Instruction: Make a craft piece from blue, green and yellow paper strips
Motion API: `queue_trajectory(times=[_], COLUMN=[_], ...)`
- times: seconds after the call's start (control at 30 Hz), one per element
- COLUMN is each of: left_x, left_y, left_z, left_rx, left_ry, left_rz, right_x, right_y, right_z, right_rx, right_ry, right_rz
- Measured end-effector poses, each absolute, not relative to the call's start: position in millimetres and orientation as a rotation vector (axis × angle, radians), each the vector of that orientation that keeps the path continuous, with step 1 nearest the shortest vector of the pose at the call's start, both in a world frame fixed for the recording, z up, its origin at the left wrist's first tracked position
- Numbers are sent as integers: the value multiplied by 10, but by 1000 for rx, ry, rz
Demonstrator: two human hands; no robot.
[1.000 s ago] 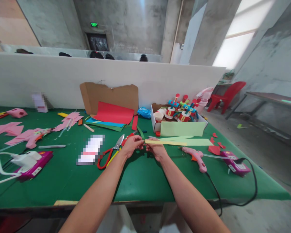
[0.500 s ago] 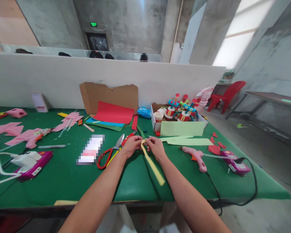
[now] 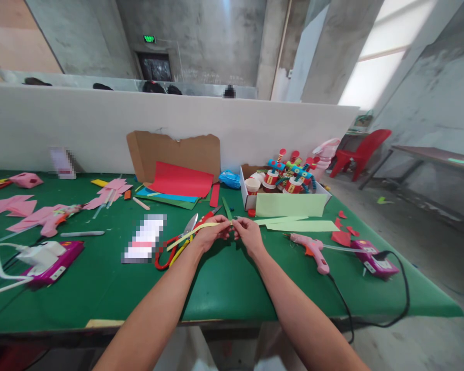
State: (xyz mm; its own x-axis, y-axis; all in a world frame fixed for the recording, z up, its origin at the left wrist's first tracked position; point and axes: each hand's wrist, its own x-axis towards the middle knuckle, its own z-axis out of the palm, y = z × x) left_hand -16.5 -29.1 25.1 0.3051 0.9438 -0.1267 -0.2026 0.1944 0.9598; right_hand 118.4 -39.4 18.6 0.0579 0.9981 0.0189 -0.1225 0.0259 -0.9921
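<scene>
My left hand is closed in a pinch on a pale yellow paper strip, whose free end stretches left over the red-handled scissors. Close beside it, my right hand pinches at the same spot, where the yellow strip meets a dark green paper strip. The green strip points away from me, past the fingertips. Fingers hide most of the place where the strips meet. A tool with yellow and red handles lies next to the scissors, partly behind my left hand.
Right of my hands lie pale green paper strips, a pink glue gun and a purple power strip. Behind them, a box holds paper-cup figures. Coloured sheets and another power strip are to the left.
The yellow strip's free end has swung from pointing toward me to pointing left, across the scissors. The green strip shows slightly shifted; both hands stay close together.
</scene>
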Motion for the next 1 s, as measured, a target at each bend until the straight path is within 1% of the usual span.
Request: queue_trajectory(times=[0.2,0.43,0.77,1.0], left_x=[-160,-164,-159,-172], left_y=[-279,-300,-283,-270], left_z=[247,258,248,234], left_rx=[1113,1120,1117,1126], left_ry=[953,949,974,969], left_rz=[994,987,1034,1042], right_x=[1205,1231,1245,1244], right_y=[-393,-391,-357,-373], right_z=[178,166,151,172], right_rx=[-1073,-1082,-1038,-1015], right_ry=[-1005,-969,-792,-771], right_rz=[1424,1437,1646,1639])
